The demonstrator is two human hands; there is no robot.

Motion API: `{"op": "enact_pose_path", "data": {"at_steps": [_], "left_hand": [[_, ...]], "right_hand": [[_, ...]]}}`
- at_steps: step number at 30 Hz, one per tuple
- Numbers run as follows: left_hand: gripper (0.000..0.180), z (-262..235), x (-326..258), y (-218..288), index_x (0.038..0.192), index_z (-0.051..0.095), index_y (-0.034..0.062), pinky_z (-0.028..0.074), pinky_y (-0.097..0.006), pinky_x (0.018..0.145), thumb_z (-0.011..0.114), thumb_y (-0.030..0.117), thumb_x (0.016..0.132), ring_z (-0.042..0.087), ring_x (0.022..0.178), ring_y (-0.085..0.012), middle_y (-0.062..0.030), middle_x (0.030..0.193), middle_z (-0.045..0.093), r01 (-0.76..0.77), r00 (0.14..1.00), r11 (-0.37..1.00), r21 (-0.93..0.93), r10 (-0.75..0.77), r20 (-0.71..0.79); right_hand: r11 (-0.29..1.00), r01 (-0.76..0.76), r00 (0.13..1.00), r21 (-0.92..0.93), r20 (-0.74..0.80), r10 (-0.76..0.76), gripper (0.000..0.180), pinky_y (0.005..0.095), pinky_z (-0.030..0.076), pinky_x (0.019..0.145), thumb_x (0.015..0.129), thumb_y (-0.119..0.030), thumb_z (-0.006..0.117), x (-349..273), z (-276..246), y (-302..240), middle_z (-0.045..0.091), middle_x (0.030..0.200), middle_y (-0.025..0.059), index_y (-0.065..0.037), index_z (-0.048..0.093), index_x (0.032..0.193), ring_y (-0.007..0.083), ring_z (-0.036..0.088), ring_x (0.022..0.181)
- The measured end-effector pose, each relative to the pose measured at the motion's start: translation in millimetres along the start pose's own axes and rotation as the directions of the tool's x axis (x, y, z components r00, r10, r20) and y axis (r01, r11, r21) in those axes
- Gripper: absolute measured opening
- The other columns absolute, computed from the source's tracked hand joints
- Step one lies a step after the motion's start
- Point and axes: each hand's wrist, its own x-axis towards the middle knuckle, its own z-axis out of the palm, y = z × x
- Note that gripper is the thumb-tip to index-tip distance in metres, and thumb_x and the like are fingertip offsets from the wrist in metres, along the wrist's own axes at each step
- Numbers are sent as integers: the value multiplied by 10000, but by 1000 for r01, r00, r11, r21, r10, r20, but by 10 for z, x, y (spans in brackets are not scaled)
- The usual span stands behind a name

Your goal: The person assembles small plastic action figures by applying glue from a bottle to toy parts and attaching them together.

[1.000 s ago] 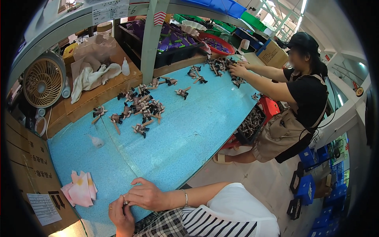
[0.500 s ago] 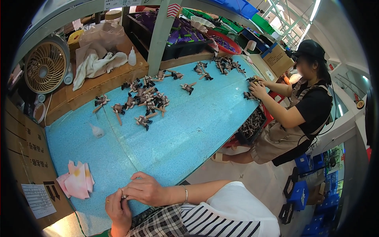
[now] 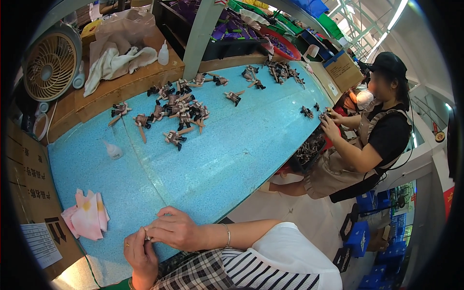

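My left hand and my right hand meet at the near edge of the blue tabletop. Their fingertips pinch together around a tiny pale bit that is mostly covered by the fingers. Left of them lies a crumpled pink cloth with a yellow stain. Farther back, a small white squeeze bottle rests tilted on the table. Beyond it is a loose heap of small brown and black toy figures, some with long tan pieces sticking out. One figure lies at the heap's near side.
A co-worker at the right handles small dark pieces over a black bin. Behind the table stand a fan, a white cloth, another bottle and a grey post. A cardboard box borders the left.
The view has shifted slightly. My hands stay pressed together in nearly the same pose. The co-worker's hands have drawn back toward the table edge, leaving small dark pieces on the table.
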Motion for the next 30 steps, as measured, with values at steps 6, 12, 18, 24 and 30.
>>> {"op": "enact_pose_path", "data": {"at_steps": [6, 12, 18, 24, 30], "left_hand": [[390, -10, -7, 5, 1125, 549, -47, 462, -361, 664, 570, -111, 741, 584, 734, -293, -156, 856, 610, 20, 1000, 1000, -2, -20, 19], [378, -3, 9, 26, 1108, 553, -54, 450, -372, 654, 585, -89, 733, 588, 708, -289, -149, 838, 617, -3, 1000, 1000, -4, 3, -11], [396, -12, 8, 54, 1100, 558, -42, 465, -365, 654, 585, -113, 711, 582, 714, -297, -158, 842, 612, -9, 1000, 1000, 14, 10, -26], [389, -37, 1, 85, 1080, 567, -44, 462, -369, 652, 587, -110, 697, 584, 715, -306, -157, 842, 617, -6, 999, 1000, 15, 6, -43], [387, -12, -11, 82, 1074, 571, -44, 462, -369, 656, 590, -112, 693, 587, 720, -309, -156, 834, 618, -16, 998, 1000, 18, 17, -58]], "right_hand": [[1000, -12, 1000, 2, 9, 12, 219, 345, 447, 740, 766, -146, 660, -5, 3, 0, 596, 806, 48, -20, 592, 932, 184, 589, 741], [1000, -11, 999, -14, 53, 12, 258, 346, 470, 747, 748, -140, 708, -22, -25, -8, 657, 914, 56, -20, 613, 955, 181, 625, 779], [999, -25, 998, -34, 55, 27, 259, 341, 477, 752, 745, -146, 716, -34, -12, -30, 662, 902, 63, -17, 619, 948, 188, 630, 784], [998, -45, 997, -43, 60, 48, 259, 334, 484, 749, 747, -152, 723, -19, -8, -79, 663, 876, 60, -16, 625, 945, 189, 633, 785], [996, -57, 996, -64, 66, 62, 254, 335, 481, 757, 746, -145, 724, -42, -15, -92, 659, 888, 50, -22, 626, 946, 183, 631, 788]]}}
